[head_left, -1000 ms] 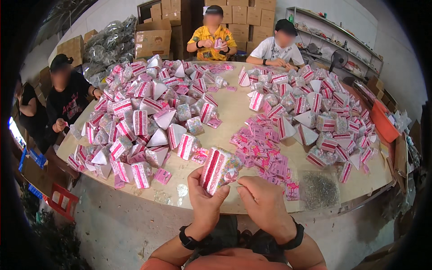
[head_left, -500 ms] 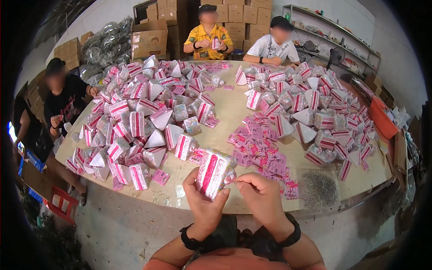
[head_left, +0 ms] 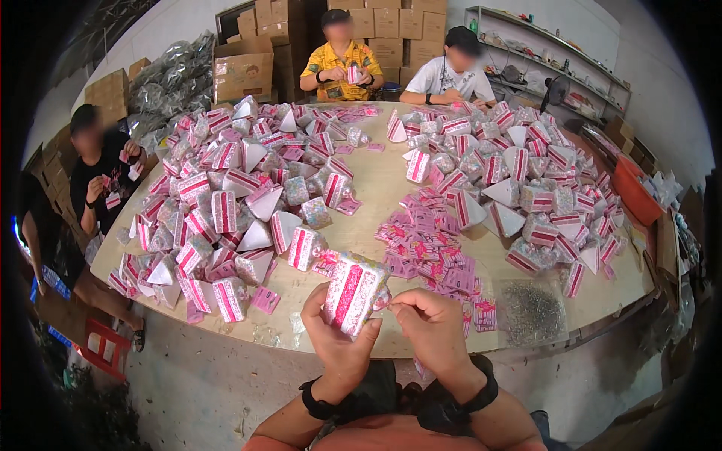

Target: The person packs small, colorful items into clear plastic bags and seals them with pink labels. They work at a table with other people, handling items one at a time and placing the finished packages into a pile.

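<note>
My left hand [head_left: 340,352] grips a toy cake slice [head_left: 352,295], white and speckled with bright pink stripes, tilted above the table's near edge. Fingers wrap its left side and the thumb presses its lower right. At the slice's right side, my right hand [head_left: 436,334] pinches thumb against forefinger; what lies between those fingertips is too small to make out. Below the right hand a pink card [head_left: 420,367] partly shows. Just beyond the held slice, another cake slice [head_left: 304,248] lies on the table.
Heaps of cake slices [head_left: 226,212] cover the table's left and right sides. Pink cards [head_left: 429,244] spread in the middle; a clear sheet with small metal pieces [head_left: 532,312] lies near right. Co-workers sit around the table, and a red stool [head_left: 105,349] stands at left.
Both hands keep nearly the same hold on the cake slice. The pink card has come into sight below my right hand. At left, a co-worker has raised both hands with small items.
</note>
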Available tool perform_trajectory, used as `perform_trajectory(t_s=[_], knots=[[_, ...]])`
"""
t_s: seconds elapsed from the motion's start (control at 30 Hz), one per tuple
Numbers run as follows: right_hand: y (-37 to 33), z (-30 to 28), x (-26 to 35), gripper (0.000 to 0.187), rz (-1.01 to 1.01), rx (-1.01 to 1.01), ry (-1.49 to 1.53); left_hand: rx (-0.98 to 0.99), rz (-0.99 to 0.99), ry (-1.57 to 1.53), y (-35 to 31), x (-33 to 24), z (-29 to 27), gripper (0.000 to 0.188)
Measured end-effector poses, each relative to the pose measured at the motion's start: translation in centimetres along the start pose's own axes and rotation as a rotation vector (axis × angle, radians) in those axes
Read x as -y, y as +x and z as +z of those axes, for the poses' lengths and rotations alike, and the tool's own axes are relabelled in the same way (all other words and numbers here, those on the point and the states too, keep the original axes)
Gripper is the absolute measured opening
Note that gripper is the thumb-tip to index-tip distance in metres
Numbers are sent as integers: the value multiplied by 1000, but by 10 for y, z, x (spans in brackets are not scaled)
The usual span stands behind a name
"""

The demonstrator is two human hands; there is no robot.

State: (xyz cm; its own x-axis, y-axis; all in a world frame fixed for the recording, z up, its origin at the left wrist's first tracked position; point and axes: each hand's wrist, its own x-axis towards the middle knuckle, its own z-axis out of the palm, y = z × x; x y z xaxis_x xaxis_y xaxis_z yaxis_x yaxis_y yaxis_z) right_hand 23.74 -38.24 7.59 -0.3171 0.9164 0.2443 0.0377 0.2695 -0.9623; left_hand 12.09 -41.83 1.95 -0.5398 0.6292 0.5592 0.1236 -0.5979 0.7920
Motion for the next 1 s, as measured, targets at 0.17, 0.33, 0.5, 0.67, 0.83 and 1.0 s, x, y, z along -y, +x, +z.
perform_trajectory(t_s=[0.17, 0.33, 0.5, 0.67, 0.83, 1.0], knots=[[1, 1, -2, 7, 19, -9, -29, 28, 106, 153, 0, 5, -4, 70], [1, 6, -6, 7, 15, -49, -65, 40, 156, 270, 0, -1, -4, 66], [2, 4, -20, 7, 54, -68, -55, 55, 250, 404, 4, 3, -2, 57], [4, 3, -17, 8, 230, -50, 96, 76, 246, 413, 4, 11, -4, 65], [8, 15, -27, 8, -100, -154, -135, 93, 289, 545, 6, 14, -8, 68], [10, 14, -39, 9, -60, -136, -138, 72, 277, 499, 5, 23, -9, 65]])
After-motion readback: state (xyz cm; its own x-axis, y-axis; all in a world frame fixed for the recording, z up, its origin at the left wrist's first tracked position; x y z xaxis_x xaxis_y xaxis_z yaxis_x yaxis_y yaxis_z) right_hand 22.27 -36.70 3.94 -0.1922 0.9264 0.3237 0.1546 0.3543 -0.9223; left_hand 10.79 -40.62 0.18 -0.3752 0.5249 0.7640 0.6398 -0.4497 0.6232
